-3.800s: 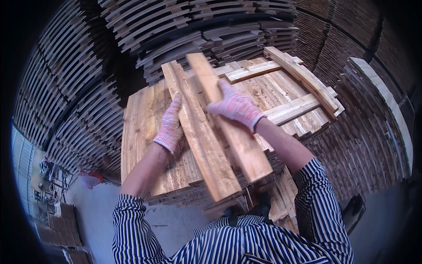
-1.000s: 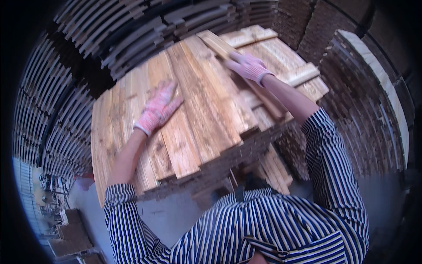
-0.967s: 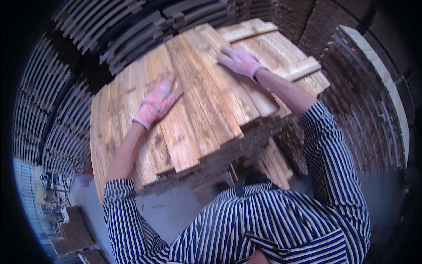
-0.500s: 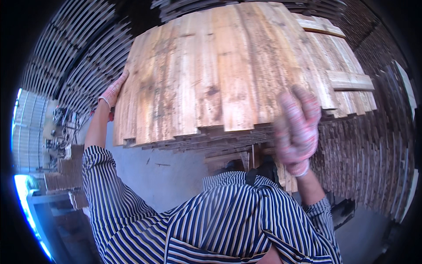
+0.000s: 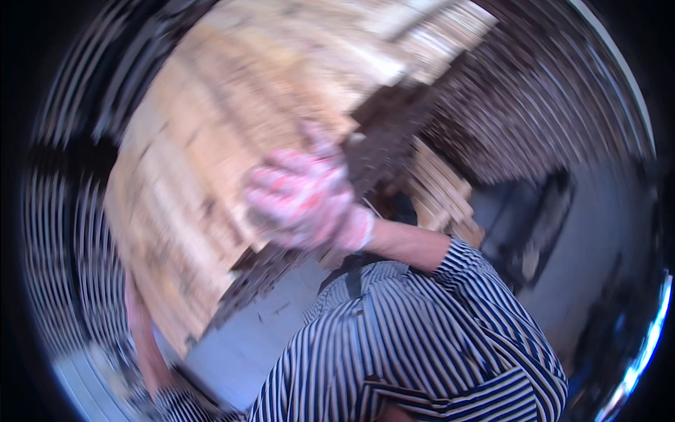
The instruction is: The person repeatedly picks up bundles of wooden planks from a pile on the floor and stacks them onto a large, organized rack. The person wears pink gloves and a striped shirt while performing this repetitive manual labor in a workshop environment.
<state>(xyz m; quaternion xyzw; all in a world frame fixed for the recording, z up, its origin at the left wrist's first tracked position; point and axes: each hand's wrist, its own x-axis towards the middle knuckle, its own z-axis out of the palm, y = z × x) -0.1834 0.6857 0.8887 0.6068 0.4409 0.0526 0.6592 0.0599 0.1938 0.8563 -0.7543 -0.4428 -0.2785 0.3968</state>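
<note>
A broad stack of pale boards (image 5: 204, 141), laid side by side in layers, takes up the upper left of the head view, with uneven stepped ends along its near side. Over its near edge is my right hand (image 5: 302, 197) in a white glove flecked with red. Its fingers look partly bent but are smeared by motion, and I cannot make out anything in them. My left hand (image 5: 131, 299) is at the stack's left edge, thin and blurred in view; its fingers are hard to make out.
A tall pile of dark-edged boards (image 5: 520, 91) rises at the upper right. Short pale wood pieces (image 5: 439, 186) lie low beside the stack. Slatted layers of timber (image 5: 60, 253) stand along the left. Grey floor (image 5: 246, 352) shows below the stack.
My view has swung round, so the stack now appears tilted and further left. My right hand has come from the stack's right side to over its near edge. My left hand remains by the left edge.
</note>
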